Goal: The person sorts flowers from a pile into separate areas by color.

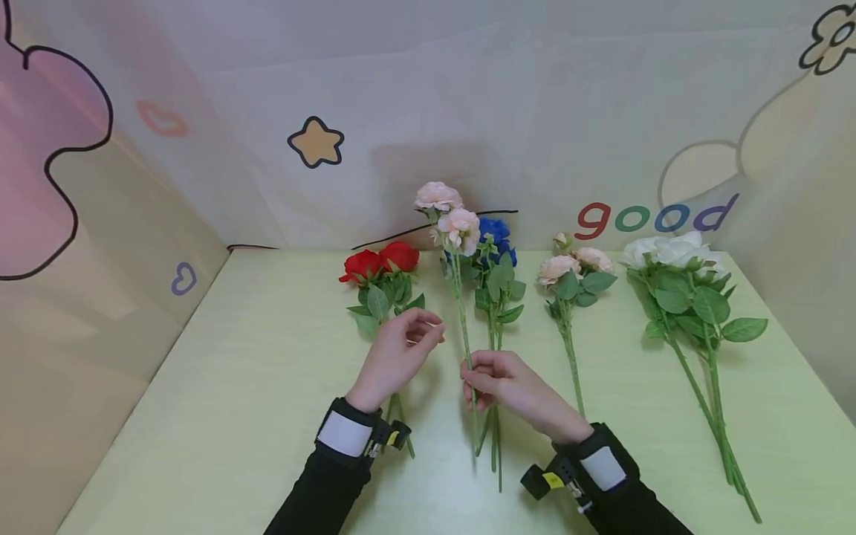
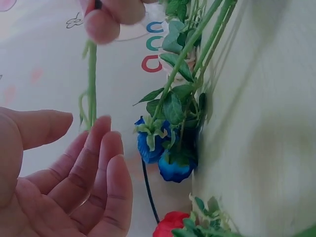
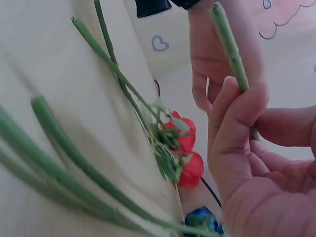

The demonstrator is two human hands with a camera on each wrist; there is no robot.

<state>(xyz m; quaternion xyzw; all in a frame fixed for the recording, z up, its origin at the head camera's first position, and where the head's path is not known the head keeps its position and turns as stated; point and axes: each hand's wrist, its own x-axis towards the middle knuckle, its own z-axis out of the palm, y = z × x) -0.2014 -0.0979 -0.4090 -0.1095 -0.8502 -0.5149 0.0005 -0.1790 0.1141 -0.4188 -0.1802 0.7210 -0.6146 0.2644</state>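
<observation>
Between thumb and fingers, my right hand point(image 1: 498, 380) pinches the lower stem of a pale pink artificial flower point(image 1: 460, 230) with two blooms, held upright above the table. In the right wrist view the stem's cut end point(image 3: 228, 39) sticks out past the fingers. My left hand point(image 1: 406, 345) is just left of that stem, fingers loosely bent with a gap to the thumb and nothing held; in the left wrist view its fingertips point(image 2: 102, 124) come close to the stem point(image 2: 92, 84). Blue flowers point(image 1: 496, 241) lie behind the right hand, and red flowers point(image 1: 381, 261) lie beyond the left.
Right of the hands, pink flowers point(image 1: 560, 269) and a bunch of white flowers point(image 1: 678, 253) lie on the pale table point(image 1: 200, 416). A printed backdrop point(image 1: 428, 89) stands along the table's far edge. Each wrist wears a strapped camera, such as the right wrist camera point(image 1: 538, 481).
</observation>
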